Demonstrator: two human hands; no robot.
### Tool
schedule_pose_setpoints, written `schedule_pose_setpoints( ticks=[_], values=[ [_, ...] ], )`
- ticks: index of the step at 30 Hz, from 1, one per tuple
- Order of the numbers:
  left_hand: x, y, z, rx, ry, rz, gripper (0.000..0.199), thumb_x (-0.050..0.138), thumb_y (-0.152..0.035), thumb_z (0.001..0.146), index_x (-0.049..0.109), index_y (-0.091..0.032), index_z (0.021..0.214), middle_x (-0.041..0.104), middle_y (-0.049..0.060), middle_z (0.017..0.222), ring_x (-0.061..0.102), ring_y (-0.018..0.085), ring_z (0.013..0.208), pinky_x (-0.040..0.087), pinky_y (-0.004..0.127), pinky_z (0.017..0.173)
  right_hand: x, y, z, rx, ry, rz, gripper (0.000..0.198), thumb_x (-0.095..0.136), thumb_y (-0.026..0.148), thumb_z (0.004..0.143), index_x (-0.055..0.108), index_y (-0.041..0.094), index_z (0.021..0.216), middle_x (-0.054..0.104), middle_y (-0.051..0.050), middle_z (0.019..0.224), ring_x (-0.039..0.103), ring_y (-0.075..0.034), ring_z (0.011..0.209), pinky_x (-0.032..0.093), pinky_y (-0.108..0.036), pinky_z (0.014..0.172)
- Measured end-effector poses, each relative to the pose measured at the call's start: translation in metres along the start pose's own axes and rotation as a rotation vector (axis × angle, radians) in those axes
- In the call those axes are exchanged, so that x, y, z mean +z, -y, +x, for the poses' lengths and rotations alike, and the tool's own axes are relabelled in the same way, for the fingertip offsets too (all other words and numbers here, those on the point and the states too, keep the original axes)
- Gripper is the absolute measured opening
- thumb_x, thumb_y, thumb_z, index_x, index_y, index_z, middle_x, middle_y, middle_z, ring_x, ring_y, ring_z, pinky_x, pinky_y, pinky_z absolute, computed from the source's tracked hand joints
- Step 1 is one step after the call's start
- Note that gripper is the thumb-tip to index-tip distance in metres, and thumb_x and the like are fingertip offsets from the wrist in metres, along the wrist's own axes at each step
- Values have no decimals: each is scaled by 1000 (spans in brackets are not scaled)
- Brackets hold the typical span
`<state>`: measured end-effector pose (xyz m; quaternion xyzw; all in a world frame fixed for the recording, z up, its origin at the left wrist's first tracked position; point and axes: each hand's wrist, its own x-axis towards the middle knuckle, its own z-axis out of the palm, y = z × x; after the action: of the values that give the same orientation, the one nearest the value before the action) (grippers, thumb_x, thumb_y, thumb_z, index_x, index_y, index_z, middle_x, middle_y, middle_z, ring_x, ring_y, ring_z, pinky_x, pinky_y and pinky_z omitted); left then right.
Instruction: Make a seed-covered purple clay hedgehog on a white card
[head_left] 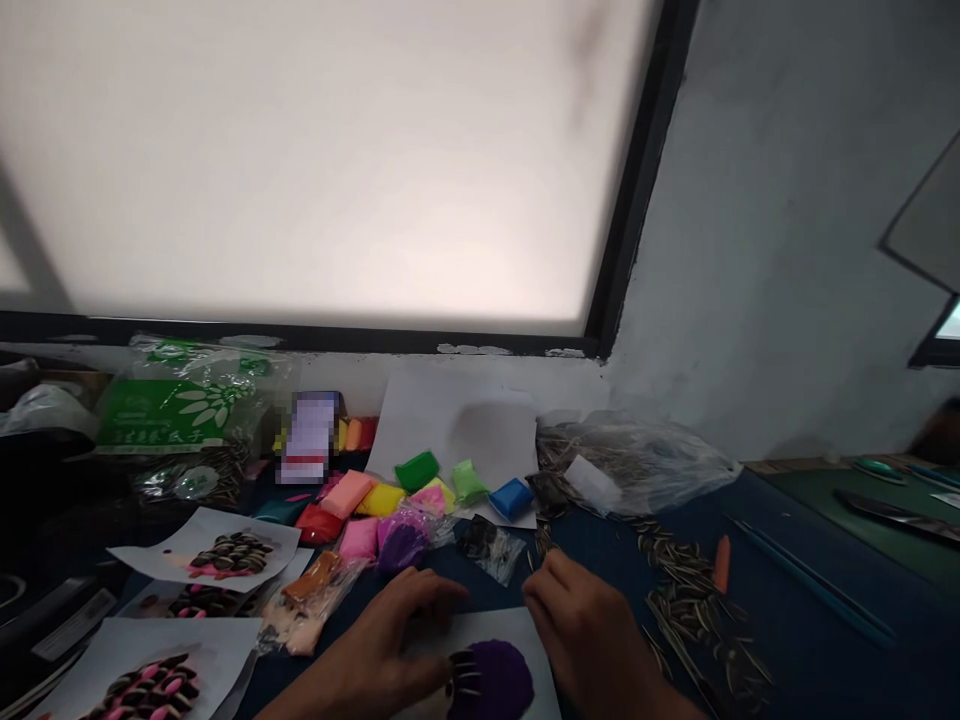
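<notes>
At near center on the counter (817,665), the left hand (391,635), grip released, spans paper (499,623) beside purple clay (506,680); whether the right hand (585,620) grasps anything cannot be told.

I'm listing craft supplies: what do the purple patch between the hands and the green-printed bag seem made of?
The purple patch: perhaps modelling clay, matte, since its even colour shows no shine. The green-printed bag: likely glossy, partly clear plastic film, with bright glints and seeds showing through.
</notes>
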<state>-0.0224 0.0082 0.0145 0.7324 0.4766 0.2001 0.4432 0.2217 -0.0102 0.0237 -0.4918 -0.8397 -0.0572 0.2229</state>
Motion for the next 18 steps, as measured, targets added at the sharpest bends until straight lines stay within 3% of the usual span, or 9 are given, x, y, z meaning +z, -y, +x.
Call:
schedule_pose_setpoints(
  ticks=[5, 9, 13, 18],
  values=[
    [1, 20, 3, -11, 29, -21, 72, 51, -13, 57, 62, -26, 127, 63, 6, 118, 48, 35, 125, 41, 46, 106, -19, -14, 14, 188, 249, -117, 21, 58, 0, 87, 71, 17, 83, 64, -6, 86, 64, -18, 71, 41, -24, 58],
    [3, 25, 6, 6, 9, 12, 75, 48, -13, 52, 64, -28, 124, 66, 3, 115, 51, 33, 124, 29, 47, 115, -25, -14, 17, 232, 390, -165, 21, 62, 0, 85, 74, 17, 83, 67, -7, 93, 67, -21, 85, 45, -26, 65],
    [3, 23, 6, -8, 16, 12, 72, 47, -16, 55, 64, -26, 125, 66, 5, 114, 50, 33, 125, 29, 50, 114, -20, -11, 16, 237, 444, -237, 26, 59, -5, 85, 74, 16, 86, 68, -8, 97, 66, -22, 86, 44, -27, 65],
    [1, 15, 4, -25, 35, 22, 75, 47, -16, 52, 62, -25, 125, 65, 5, 117, 51, 33, 122, 30, 47, 115, -13, -12, 14, 220, 417, -210, 30, 58, -9, 82, 70, 16, 91, 68, -9, 98, 66, -23, 86, 45, -28, 67]
  ],
)
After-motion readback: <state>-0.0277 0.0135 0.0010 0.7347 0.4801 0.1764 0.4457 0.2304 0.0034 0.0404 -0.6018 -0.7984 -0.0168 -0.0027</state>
